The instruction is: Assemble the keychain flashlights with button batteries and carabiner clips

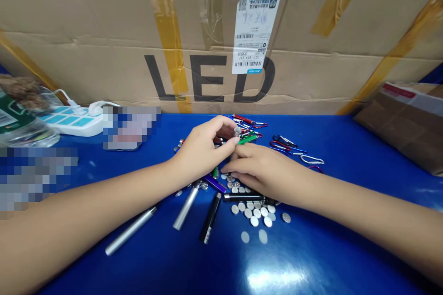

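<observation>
My left hand (204,143) pinches a small round silver piece (237,130), like a button cell, between thumb and index finger. Its thumb meets the index finger of my right hand (259,166). That hand is closed, fingers curled downward over the pile; what they grip, if anything, is hidden. Behind its knuckles shows a green tube (248,139). Many button cells (256,213) lie loose below my right hand. A black tube (242,197) lies across them, and a purple tube (214,183) rests between my wrists.
Nearer me lie a silver tube (186,207), another black tube (211,219) and a longer silver tube (131,231). Carabiner clips (312,160) lie at right. A power strip (76,120) and a phone (131,129) are at left. A large cardboard box (121,78) closes off the back.
</observation>
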A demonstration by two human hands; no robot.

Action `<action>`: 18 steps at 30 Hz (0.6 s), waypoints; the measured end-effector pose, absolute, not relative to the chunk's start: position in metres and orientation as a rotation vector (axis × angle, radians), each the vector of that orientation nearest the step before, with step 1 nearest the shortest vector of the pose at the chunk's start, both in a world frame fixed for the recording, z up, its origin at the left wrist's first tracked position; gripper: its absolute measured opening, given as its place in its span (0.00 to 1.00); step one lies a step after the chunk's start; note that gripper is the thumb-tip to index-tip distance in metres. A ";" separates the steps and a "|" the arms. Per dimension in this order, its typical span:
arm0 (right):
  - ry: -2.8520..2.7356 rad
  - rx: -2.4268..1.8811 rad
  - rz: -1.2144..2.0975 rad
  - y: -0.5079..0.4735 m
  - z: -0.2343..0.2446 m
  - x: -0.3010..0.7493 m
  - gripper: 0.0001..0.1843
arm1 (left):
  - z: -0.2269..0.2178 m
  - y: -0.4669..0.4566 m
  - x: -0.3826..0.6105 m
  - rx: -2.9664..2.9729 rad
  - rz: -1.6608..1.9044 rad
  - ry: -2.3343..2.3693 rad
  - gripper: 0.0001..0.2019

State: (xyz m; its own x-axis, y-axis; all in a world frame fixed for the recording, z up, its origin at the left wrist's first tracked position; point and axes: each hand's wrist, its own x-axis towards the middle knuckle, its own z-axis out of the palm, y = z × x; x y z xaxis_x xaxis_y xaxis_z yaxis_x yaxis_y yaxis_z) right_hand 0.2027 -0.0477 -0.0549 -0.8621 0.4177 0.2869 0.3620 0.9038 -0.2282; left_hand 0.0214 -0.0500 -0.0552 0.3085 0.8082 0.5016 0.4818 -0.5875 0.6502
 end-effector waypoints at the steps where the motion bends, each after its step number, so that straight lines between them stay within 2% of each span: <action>1: -2.745 -0.576 0.244 -0.047 -0.057 0.202 0.12 | -0.055 -0.050 0.021 2.211 1.179 1.150 0.05; 18: -2.737 -0.702 0.453 -0.043 -0.051 0.203 0.06 | -0.055 -0.051 0.021 2.364 1.154 1.144 0.07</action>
State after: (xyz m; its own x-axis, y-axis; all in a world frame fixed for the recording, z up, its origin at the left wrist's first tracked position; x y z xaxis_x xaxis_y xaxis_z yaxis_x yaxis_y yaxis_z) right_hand 0.2035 -0.0432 -0.0514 -0.8431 0.5038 0.1882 0.4163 0.8329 -0.3646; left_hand 0.0209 -0.0510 -0.0545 0.3702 0.7538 0.5429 0.5365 -0.6506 0.5375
